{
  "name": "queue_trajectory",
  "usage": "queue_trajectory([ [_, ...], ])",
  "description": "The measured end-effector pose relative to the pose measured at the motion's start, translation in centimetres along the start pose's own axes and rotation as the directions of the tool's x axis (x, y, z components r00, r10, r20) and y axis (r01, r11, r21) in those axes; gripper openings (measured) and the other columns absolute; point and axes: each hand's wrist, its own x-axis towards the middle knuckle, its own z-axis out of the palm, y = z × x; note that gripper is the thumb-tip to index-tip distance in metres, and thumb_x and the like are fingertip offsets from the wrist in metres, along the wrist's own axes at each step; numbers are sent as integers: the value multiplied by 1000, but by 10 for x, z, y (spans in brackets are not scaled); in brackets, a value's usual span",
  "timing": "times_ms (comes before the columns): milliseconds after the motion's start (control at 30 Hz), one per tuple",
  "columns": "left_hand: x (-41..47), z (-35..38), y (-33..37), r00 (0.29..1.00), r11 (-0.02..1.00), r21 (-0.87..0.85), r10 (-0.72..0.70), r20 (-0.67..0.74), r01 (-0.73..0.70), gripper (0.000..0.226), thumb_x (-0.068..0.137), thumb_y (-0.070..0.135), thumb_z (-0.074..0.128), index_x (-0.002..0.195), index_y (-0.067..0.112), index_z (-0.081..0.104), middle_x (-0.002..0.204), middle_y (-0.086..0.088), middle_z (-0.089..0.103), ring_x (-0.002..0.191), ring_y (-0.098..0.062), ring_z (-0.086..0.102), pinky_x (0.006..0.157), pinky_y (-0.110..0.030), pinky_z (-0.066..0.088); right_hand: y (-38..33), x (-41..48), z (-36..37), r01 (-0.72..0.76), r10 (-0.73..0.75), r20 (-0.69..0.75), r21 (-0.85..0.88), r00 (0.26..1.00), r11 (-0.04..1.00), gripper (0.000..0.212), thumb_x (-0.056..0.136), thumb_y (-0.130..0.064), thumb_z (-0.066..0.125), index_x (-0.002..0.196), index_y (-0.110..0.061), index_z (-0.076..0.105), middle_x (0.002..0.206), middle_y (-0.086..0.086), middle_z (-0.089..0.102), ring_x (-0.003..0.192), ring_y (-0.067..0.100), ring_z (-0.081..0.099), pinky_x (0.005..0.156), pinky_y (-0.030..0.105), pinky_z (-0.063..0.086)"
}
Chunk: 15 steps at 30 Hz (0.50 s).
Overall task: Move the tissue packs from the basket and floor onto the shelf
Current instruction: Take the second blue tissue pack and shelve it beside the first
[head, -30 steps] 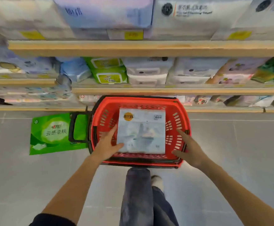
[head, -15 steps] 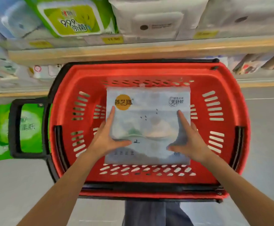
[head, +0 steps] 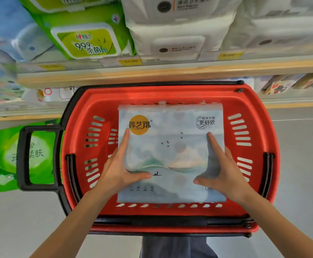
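Light: bright, even, diffuse.
Shadows: faint and soft inside the basket [head: 259, 131].
Blur: shelved packs [head: 179, 34] smeared, left edge worst.
Distortion: shelf [head: 170, 73] edge bows, wide-angle.

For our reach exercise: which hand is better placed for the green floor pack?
Left hand, probably: both it and the right hand grip the pale pack; the green pack lies leftward.
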Motion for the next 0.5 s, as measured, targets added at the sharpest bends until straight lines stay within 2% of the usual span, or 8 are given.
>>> queue_trajectory([
  [67,-9,-9,12,1000,1000,-9,10,-8,-11,127,40,64,76,134,61,-10,144,23,25,133,-10,32,100,-33,40,-12,-9,-8,5,-5,-5,27,1000,1000,121,59,-19,84,137,-54,-2,153,-7,14,117,0,22,85,22,32],
  [167,-28,-25,34,999,998,-49,40,-11,-40,128,43,60,81,138,56,-6,143,27,24,127,5,25,96,-19,35,-31,-26,-23,7,-7,-6,46,1000,999,121,59,-20,84,137,-55,-2,151,-6,17,125,13,25,90,29,29],
  [233,-42,-35,50,997,993,-89,70,-27,-72,127,49,51,85,141,51,-3,140,32,24,125,13,22,93,-6,30,-46,-39,-35,37,-36,-9,33,999,999,121,60,-21,84,135,-56,-4,153,-7,16,136,19,20,93,27,24],
  [300,-56,-48,68,993,988,-106,106,-47,-110,125,49,55,82,141,49,-2,135,38,20,123,19,17,91,4,23,-63,-52,-50,83,-83,-21,15,996,996,120,61,-23,84,135,-55,-5,150,-16,23,140,19,15,99,28,21],
  [333,-64,-56,78,991,988,-95,118,-56,-123,126,47,61,79,141,50,-3,136,40,17,125,18,16,93,1,23,-73,-60,-59,108,-108,-30,1,994,994,120,61,-24,84,137,-53,-4,145,-27,25,142,20,12,106,32,20],
  [400,-80,-72,101,987,987,-67,139,-82,-144,127,43,68,74,141,51,-4,138,40,14,129,14,15,100,-10,26,-98,-78,-78,147,-148,-51,-28,988,989,120,60,-27,84,140,-49,-2,131,-54,11,142,22,9,112,46,23],
  [467,-100,-90,127,978,983,-49,172,-122,-179,128,42,68,75,141,52,-4,136,45,11,129,17,13,103,-16,26,-125,-102,-99,185,-190,-81,-57,979,981,119,59,-29,84,141,-46,-1,131,-55,5,141,16,8,112,47,25],
  [500,-110,-100,142,971,979,-41,191,-141,-199,128,43,66,76,141,52,-4,132,49,9,126,21,11,102,-17,26,-138,-115,-109,202,-208,-105,-71,972,977,119,59,-29,84,141,-46,-1,137,-46,9,140,14,9,112,43,26],
])
